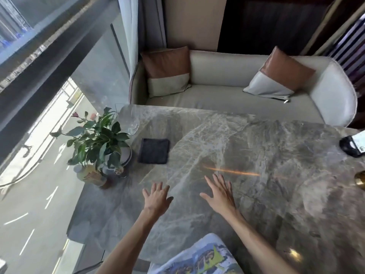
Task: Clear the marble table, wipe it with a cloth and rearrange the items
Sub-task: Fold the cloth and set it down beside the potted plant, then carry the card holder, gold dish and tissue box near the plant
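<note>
Hands (158, 196) (220, 193) spread, empty, over marble table (256, 155).

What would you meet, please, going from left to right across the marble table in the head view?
Potted plant → dark folded cloth → left hand → right hand → black-and-white object at the right edge.

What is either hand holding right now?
Nothing. The left hand and right hand are open, fingers spread, over the marble table; the dark cloth lies untouched.
</note>
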A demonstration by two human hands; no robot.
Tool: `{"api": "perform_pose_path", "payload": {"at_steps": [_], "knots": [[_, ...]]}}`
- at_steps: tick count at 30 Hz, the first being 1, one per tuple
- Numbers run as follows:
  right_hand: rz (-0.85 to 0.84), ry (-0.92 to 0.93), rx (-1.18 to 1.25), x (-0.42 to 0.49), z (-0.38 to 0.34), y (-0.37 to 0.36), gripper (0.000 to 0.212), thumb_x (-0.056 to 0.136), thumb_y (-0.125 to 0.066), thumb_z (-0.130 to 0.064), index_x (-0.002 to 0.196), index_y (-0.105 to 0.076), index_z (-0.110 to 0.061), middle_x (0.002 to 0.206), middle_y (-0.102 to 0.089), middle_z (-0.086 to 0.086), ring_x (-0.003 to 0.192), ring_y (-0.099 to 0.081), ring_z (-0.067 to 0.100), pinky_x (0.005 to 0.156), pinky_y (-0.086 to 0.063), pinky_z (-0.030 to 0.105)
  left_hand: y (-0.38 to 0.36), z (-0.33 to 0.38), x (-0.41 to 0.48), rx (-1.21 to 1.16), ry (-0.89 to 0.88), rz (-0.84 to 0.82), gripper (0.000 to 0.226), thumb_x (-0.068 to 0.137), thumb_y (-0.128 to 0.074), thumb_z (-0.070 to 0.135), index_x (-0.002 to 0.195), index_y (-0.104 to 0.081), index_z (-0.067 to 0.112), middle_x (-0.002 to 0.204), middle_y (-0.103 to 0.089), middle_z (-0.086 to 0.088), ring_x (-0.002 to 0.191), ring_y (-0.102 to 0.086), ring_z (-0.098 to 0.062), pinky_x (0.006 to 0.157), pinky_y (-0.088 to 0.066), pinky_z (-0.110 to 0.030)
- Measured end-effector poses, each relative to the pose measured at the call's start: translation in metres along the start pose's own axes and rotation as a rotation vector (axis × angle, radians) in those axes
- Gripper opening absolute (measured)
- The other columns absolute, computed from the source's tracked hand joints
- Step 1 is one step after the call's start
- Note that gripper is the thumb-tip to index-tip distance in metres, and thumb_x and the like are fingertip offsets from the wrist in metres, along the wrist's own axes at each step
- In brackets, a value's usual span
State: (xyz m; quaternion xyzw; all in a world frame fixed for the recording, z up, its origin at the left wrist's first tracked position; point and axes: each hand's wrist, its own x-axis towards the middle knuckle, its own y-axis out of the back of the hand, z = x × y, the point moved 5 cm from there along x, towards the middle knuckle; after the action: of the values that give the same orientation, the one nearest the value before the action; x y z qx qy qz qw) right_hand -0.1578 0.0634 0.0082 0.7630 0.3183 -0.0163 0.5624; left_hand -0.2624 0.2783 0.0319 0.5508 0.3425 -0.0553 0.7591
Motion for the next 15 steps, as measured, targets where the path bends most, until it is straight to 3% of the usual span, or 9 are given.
{"api": "perform_pose_path", "payload": {"at_steps": [10,13,15], "knots": [[0.016,-0.03,0.066,-0.038,0.04,0.026,0.072,0.093,-0.044,-0.062,0.154,-0.018,-0.034,0.164,-0.012,-0.003,0.153,0.0,0.021,0.121,0.001,0.049,0.005,0.039,-0.023,-0.002,-0.05,0.044,0.051,0.098,-0.04,0.046,0.144,-0.036,0.026,0.149,-0.037,0.002,0.143,-0.026,-0.023,0.112,-0.017,-0.06],[0.058,-0.113,0.115,-0.056,0.06,0.041,0.071,0.092,-0.043,-0.064,0.153,-0.023,-0.033,0.163,-0.019,-0.004,0.152,-0.006,0.02,0.122,-0.004,0.05,0.007,0.064,-0.014,0.028,-0.134,0.006,0.051,0.098,-0.038,0.047,0.144,-0.037,0.025,0.148,-0.042,0.002,0.139,-0.036,-0.021,0.112,-0.025,-0.053],[0.119,-0.204,0.176,-0.073,0.084,0.056,0.079,0.085,-0.039,-0.075,0.151,-0.031,-0.032,0.16,-0.027,-0.006,0.151,-0.014,0.02,0.122,-0.012,0.049,0.005,0.09,-0.001,0.039,-0.22,-0.022,0.051,0.099,-0.038,0.047,0.144,-0.039,0.024,0.148,-0.046,-0.001,0.136,-0.043,-0.023,0.111,-0.033,-0.047]]}}
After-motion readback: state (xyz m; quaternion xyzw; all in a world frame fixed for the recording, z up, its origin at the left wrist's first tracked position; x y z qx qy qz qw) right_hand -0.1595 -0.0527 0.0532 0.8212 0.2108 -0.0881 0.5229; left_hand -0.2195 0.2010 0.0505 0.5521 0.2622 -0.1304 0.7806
